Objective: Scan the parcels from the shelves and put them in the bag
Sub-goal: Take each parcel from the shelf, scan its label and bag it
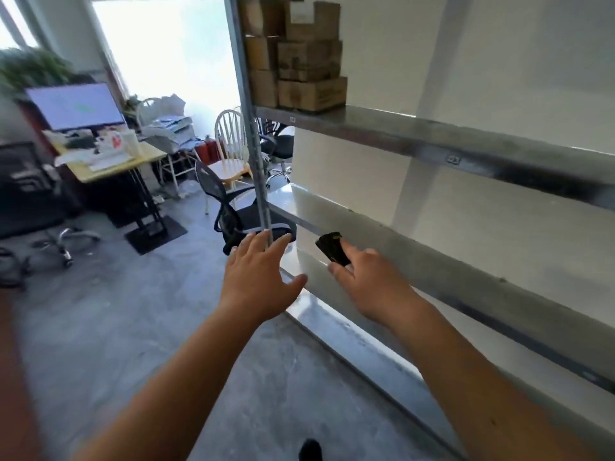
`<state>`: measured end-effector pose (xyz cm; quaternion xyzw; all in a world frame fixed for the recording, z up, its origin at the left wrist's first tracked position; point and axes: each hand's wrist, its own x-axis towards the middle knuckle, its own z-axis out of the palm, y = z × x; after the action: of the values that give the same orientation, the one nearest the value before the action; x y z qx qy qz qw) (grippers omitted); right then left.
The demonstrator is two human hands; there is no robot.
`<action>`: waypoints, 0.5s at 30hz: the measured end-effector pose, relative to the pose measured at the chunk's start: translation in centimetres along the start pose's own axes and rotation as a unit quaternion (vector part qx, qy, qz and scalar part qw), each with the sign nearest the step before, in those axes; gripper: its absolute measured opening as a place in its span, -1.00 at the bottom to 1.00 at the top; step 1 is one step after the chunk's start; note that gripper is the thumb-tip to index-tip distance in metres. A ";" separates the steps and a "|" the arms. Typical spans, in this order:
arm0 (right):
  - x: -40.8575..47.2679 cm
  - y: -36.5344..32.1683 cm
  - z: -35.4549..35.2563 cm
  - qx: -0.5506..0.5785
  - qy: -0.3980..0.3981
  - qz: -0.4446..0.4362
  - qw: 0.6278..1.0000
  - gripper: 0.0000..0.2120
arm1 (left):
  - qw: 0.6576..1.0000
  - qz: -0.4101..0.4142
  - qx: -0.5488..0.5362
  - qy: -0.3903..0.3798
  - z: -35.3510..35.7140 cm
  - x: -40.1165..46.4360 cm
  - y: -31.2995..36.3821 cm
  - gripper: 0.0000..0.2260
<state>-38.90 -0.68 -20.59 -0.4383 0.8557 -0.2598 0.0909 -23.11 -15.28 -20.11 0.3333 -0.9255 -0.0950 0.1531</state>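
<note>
Left hand (258,277) mid-frame, grip slack, fingers spread, holding nothing. Right hand (367,282) grips black handheld scanner (332,248). Cardboard boxes (299,58) stacked on shelf (432,141), top centre.

I see the shelves (432,141) on my right, boxes (299,61) stacked on the upper one at its left end. Left of the shelves stand chairs (229,207), with a desk (113,164) further left carrying a monitor (76,106).

No text can be read: dark print on the cardboard boxes (311,93) at the upper shelf's left end, small tags on the shelf's front edge (453,159), and the lit monitor (75,106) on the surface are all too blurred.
</note>
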 end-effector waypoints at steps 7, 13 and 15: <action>13.4 -2.4 -2.7 0.010 0.064 -0.052 0.997 -0.40 | 0.998 0.029 0.014 0.050 -3.8 12.5 -2.7 -0.23; 24.9 -4.4 -6.8 0.049 0.105 -0.101 0.988 -0.54 | 0.995 0.052 0.019 0.078 -6.6 24.2 -4.1 -0.22; 28.5 -5.4 -8.4 0.035 0.111 -0.109 0.987 -0.54 | 0.993 0.057 0.009 0.098 -7.6 27.8 -4.6 -0.24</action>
<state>-55.41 -22.92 -8.53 -0.4937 0.7981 -0.3449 -0.0185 -38.08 -37.36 -8.13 0.2888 -0.9244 -0.0443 0.2452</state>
